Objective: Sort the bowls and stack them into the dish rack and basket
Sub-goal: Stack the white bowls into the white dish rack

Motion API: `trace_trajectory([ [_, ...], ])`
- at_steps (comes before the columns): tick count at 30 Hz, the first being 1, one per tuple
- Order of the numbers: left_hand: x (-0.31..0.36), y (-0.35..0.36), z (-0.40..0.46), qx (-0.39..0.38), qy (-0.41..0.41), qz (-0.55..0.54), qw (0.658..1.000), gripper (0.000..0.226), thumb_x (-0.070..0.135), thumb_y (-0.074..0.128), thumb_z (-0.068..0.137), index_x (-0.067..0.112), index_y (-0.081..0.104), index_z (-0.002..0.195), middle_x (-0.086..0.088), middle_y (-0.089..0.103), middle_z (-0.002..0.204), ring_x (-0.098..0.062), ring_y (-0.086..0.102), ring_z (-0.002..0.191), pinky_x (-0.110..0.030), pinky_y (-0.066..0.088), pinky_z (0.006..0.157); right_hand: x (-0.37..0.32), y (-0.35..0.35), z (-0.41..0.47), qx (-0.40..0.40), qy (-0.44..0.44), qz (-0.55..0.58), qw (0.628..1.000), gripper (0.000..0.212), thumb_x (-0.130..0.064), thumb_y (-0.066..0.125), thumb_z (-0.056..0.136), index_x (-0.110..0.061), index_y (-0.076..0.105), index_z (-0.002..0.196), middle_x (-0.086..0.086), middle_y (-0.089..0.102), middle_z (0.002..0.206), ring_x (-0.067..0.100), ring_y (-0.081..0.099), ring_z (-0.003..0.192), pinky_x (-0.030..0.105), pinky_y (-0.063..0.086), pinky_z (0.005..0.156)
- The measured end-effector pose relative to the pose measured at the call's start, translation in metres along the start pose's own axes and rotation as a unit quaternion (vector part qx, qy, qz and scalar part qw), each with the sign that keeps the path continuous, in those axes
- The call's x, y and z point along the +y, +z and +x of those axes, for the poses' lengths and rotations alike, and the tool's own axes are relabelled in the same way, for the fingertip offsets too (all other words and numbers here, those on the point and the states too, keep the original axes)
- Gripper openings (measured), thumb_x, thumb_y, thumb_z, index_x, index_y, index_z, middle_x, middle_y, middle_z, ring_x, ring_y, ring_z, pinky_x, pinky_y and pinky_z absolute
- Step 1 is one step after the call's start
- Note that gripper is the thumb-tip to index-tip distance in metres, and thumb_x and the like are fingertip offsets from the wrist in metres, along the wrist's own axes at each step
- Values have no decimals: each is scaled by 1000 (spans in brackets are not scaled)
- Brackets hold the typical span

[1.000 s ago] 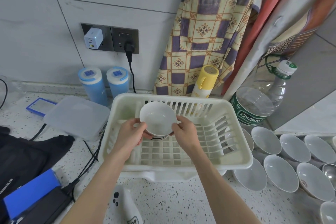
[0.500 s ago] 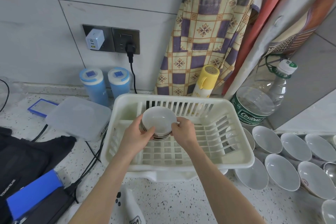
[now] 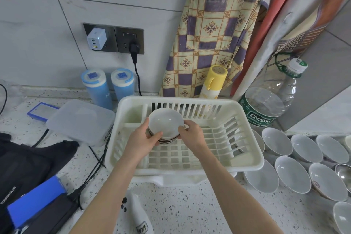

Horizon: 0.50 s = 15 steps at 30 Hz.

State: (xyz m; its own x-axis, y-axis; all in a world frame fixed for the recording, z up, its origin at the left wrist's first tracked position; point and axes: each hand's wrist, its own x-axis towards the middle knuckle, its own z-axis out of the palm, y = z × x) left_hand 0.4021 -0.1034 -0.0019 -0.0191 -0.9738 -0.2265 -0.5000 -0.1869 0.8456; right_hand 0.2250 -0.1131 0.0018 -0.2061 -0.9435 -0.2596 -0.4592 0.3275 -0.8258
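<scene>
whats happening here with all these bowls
A person holds a small stack of white bowls between both hands, the left hand and right hand on either side, low inside the white dish rack near its back left. Whether the stack touches the rack floor is unclear. More white bowls sit loose on the counter to the right, not yet racked.

left hand (image 3: 141, 139) and right hand (image 3: 191, 135) extended forward, fingers curled, gripping
</scene>
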Motion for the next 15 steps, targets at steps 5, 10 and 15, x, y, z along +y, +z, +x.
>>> trace_trajectory([
  [5,-2,0,1,2,-5,18,1000,81,40,66,92,24,20,157,-2,71,109,13,66,70,-4,43,57,9,-2,-3,-59,160,74,983,57,-54,48,91,-15,49,133,5,73,75,9,46,47,21,32,42],
  [10,-8,0,3,15,-8,46,999,82,51,62,90,29,19,157,-6,55,143,-26,55,125,-43,47,103,9,1,-8,-169,263,233,921,62,-62,44,92,-12,46,127,19,76,92,15,50,41,17,24,31],
  [15,-10,0,3,7,-18,75,997,79,59,52,91,39,12,156,-7,63,128,-27,64,106,-45,53,94,8,10,-6,-138,250,303,909,55,-49,47,96,-4,48,127,30,69,92,12,44,38,17,24,31],
])
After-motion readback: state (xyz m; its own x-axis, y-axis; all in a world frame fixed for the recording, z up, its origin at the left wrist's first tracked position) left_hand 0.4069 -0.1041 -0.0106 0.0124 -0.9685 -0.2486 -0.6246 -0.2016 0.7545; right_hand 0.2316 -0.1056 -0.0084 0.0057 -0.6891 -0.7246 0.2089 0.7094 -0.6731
